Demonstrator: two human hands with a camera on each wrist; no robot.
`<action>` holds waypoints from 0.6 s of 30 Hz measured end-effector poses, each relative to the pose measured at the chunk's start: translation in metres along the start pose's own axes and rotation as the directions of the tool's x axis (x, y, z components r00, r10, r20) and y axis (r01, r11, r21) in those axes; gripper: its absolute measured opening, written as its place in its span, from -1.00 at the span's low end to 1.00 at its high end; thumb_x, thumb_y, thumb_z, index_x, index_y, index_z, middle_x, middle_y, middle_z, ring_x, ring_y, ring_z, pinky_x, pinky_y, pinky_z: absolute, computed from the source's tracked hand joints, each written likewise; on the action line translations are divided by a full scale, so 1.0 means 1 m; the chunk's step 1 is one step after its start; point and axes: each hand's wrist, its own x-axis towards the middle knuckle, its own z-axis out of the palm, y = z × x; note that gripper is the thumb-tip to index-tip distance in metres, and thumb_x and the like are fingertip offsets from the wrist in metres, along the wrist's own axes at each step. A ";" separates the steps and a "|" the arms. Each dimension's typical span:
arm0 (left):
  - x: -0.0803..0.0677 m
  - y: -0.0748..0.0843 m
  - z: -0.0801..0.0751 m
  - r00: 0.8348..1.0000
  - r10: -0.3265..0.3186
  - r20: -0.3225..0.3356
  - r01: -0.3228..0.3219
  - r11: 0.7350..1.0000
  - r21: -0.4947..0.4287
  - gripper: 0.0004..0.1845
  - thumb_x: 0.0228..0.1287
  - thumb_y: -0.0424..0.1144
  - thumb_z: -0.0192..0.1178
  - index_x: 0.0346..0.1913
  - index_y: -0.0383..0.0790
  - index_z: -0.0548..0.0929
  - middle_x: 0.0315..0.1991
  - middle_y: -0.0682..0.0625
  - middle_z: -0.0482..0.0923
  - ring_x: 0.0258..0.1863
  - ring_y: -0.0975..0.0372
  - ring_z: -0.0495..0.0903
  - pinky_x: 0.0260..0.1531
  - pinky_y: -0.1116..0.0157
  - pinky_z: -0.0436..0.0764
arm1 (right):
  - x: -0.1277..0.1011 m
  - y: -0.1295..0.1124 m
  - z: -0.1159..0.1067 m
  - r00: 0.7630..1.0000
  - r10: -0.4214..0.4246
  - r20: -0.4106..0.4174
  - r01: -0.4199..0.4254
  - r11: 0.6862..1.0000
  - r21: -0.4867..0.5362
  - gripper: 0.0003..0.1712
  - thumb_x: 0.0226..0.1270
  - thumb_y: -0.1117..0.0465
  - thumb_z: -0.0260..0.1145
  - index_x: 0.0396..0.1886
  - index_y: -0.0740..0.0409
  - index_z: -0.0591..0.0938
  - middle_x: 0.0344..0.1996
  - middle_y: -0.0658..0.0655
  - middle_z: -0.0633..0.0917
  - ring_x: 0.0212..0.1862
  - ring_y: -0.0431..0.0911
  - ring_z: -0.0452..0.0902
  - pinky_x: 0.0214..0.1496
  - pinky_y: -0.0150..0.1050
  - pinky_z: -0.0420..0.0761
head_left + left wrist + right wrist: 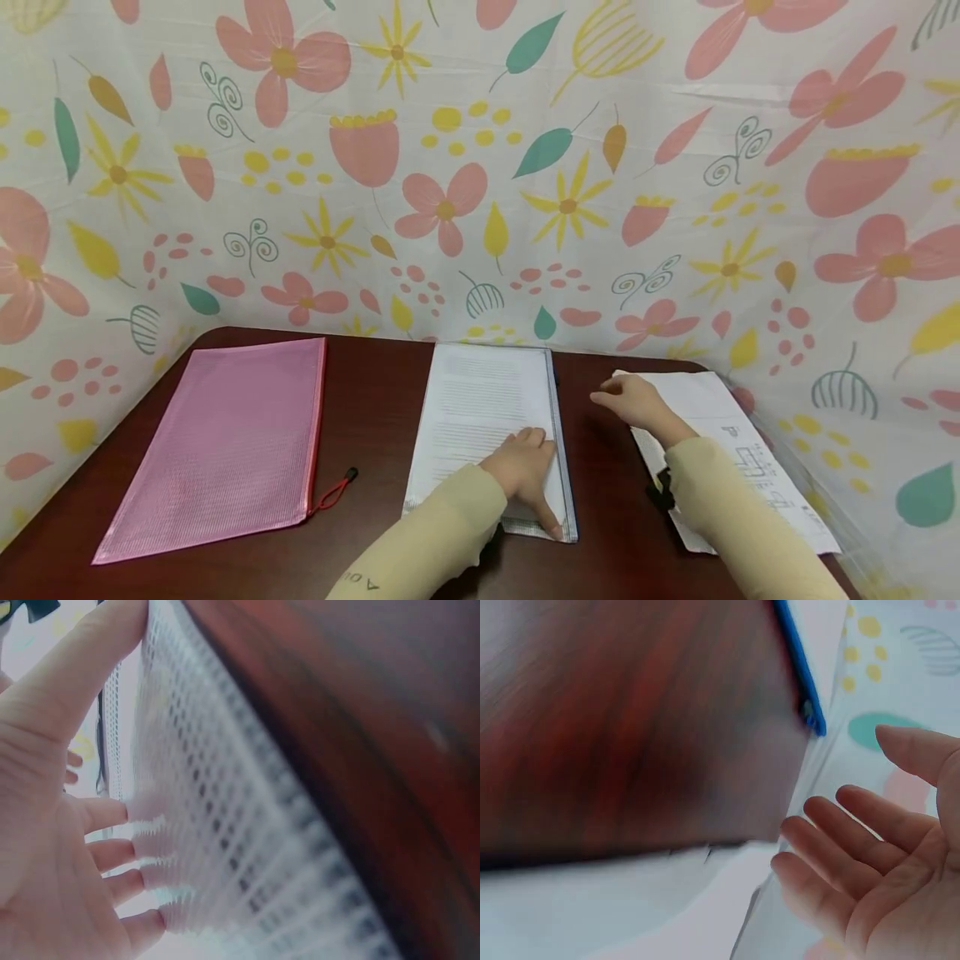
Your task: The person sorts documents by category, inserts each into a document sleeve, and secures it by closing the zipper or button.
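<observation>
On the far left of the dark, glossy wooden table (375, 417) lies a pink mesh pouch (225, 446), rectangular and finely woven, with a red zip edge and a red pull cord (333, 492) ending in a black tab. At the middle sits a translucent white mesh pouch (480, 408) with a blue zip edge, a printed sheet inside it; the lines of text are too faint to read. The left hand (525, 471) rests flat on the near right part of this pouch, fingers straight and spread, pressing down and gripping nothing. The left wrist view shows what the head view cannot: the pouch's open grid weave close up, fingertips (112, 814) lying against it, thumb stretched along its edge. Further right, the right hand (637, 400) hovers above the table between the pouch and a loose stack of white papers (720, 417), its fingers relaxed and holding nothing. The right wrist view confirms an open palm with loosely bent fingers (855, 840), near the blue zip end. The papers bear a printed diagram, illegible. A flowered plastic sheet (480, 167) backs the table.
</observation>
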 end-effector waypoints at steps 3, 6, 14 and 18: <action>0.002 0.006 0.000 1.000 0.012 -0.003 -0.012 1.000 0.014 0.32 -0.63 0.49 0.42 0.35 -0.12 0.28 0.25 0.03 0.27 0.35 0.16 0.20 0.37 0.18 0.25 | -0.015 0.015 -0.009 1.000 -0.003 0.000 0.003 1.000 -0.027 -0.38 0.33 -0.03 0.18 0.09 0.45 0.52 0.03 0.45 0.57 0.04 0.29 0.50 -0.06 0.07 0.57; 0.005 0.013 0.001 1.000 0.017 0.009 -0.017 1.000 0.025 0.32 -0.64 0.51 0.41 0.35 -0.09 0.28 0.24 0.04 0.27 0.35 0.17 0.20 0.37 0.18 0.24 | -0.030 0.032 -0.016 1.000 0.001 -0.021 -0.002 0.999 -0.051 -0.38 0.32 -0.03 0.20 0.06 0.49 0.52 -0.04 0.47 0.60 -0.02 0.28 0.53 -0.11 0.05 0.59; 0.017 0.034 0.006 0.999 0.031 0.016 -0.032 0.997 0.072 0.30 -0.65 0.56 0.35 0.35 -0.01 0.29 0.16 0.13 0.31 0.27 0.25 0.25 0.35 0.22 0.28 | -0.058 0.075 -0.028 0.999 0.028 -0.042 -0.034 0.988 -0.153 -0.28 0.27 -0.07 0.22 0.01 0.59 0.49 -0.05 0.57 0.55 0.01 0.41 0.46 -0.03 0.18 0.50; 0.022 0.034 0.004 0.999 0.040 -0.002 -0.040 0.996 0.081 0.23 -0.55 0.57 0.32 0.33 0.01 0.31 0.17 0.15 0.32 0.25 0.28 0.27 0.32 0.29 0.30 | -0.060 0.087 -0.032 0.998 0.060 -0.030 -0.064 0.982 -0.180 -0.21 0.25 -0.11 0.22 0.04 0.62 0.44 0.00 0.61 0.49 0.05 0.47 0.39 0.01 0.23 0.46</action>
